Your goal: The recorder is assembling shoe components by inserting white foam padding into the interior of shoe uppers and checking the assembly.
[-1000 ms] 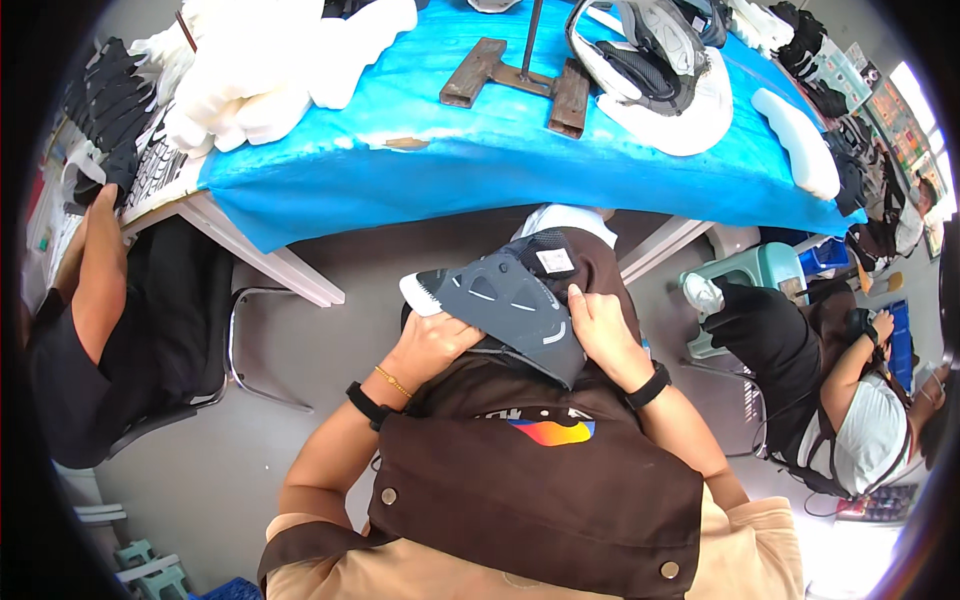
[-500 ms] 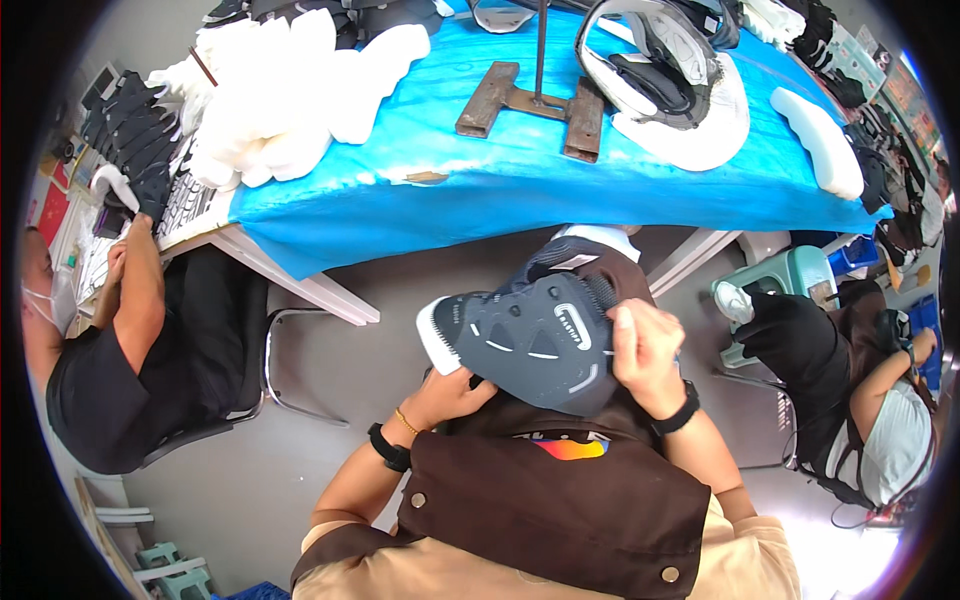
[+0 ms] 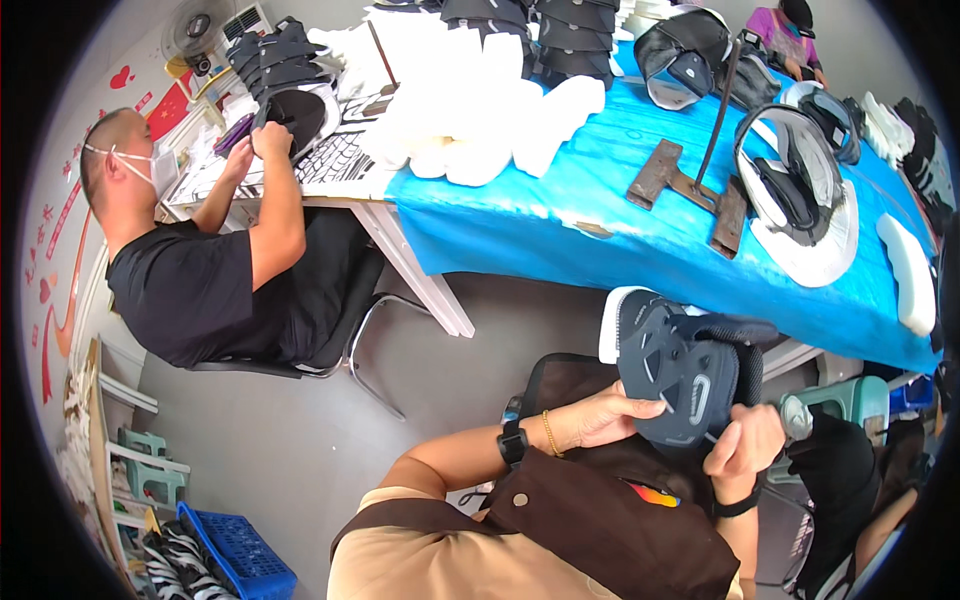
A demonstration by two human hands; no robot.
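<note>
A dark grey moulded protective pad (image 3: 665,380) with a white padded edge and black lining is held above my lap, tilted, its white end toward the table. My left hand (image 3: 608,415) grips its lower left edge, thumb on top and fingers partly hidden beneath. Beside the pad's lower right edge, my right hand (image 3: 745,445) is closed, fingers pinched together; whatever is between them is too small to make out. A brown apron (image 3: 610,515) covers my lap under the pad.
Ahead stands a blue-covered table (image 3: 520,235) with white foam pieces (image 3: 470,120), a rusty metal stand (image 3: 690,195), a half-made white and black padded piece (image 3: 800,195) and stacked black pads (image 3: 575,40). A co-worker (image 3: 205,250) sits left; another person's leg (image 3: 835,470) is close on my right.
The view has turned left. The pad has tipped, its white end now toward the table. My right hand has shifted from the pad's upper right side to its lower right edge.
</note>
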